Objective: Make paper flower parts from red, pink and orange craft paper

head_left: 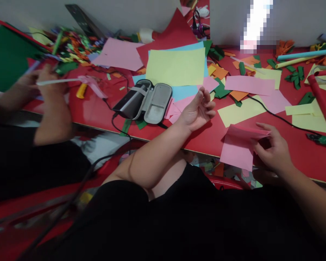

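Observation:
My right hand [274,148] is closed on a folded sheet of pink paper [237,150], thumb and fingers at its right side. The paper's lower part extends over the table's front edge, and its upper flap is bent over. My left hand [198,110] is raised just above the table, palm turned up, fingers loosely curled and apart with nothing visible in them. Near it are pink paper pieces [176,110] and an unzipped grey case [158,103] with a dark device [133,99] strapped inside.
The red table [201,139] carries a stack topped by a yellow sheet [176,67], green scraps [221,88] and rolled paper tubes [322,99]. A green cutter [323,139] lies at the right. At the left, a co-worker's hands [47,78] are near a pink glue gun [92,83].

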### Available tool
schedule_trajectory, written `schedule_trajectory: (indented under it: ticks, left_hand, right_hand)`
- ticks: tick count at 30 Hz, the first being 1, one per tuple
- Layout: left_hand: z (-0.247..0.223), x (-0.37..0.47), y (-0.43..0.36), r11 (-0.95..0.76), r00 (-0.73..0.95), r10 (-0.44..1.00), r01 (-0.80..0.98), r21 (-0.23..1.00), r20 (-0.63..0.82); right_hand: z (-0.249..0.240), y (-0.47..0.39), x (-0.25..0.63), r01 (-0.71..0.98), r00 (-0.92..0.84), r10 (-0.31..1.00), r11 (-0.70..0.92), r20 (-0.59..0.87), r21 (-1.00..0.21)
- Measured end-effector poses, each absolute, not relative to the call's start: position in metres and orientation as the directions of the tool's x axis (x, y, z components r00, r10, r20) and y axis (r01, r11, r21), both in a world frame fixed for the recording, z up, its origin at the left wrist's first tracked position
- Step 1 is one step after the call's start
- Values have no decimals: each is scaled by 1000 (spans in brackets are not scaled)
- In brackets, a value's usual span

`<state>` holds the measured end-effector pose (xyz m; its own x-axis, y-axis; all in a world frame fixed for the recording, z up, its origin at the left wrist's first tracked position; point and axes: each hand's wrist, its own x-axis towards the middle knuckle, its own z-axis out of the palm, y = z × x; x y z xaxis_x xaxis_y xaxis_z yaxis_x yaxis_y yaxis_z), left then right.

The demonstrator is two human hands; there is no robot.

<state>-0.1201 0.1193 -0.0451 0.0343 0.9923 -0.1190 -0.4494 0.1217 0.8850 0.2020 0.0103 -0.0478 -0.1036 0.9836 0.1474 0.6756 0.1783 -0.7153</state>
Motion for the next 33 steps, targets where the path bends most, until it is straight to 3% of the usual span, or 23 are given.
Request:
schedule_trajectory:
  ticks: [11,20,26,33]
  left_hand:
    - [-38,-124,115,59,52,998,-332,942,-44]
    - [-39,-120,117,212,132,977,-582,785,-166]
    - [-35,-116,116,221,120,975,-583,782,-186]
    - [-23,-114,108,347,239,928,-834,430,-285]
  right_hand:
    - [-47,12,203,674,-119,979,204,168,-710]
    - [-51,12,206,695,-112,977,206,179,-689]
    - [-51,12,207,707,-109,982,184,152,-683]
    - [-51,11,206,712,-113,981,191,158,-676]
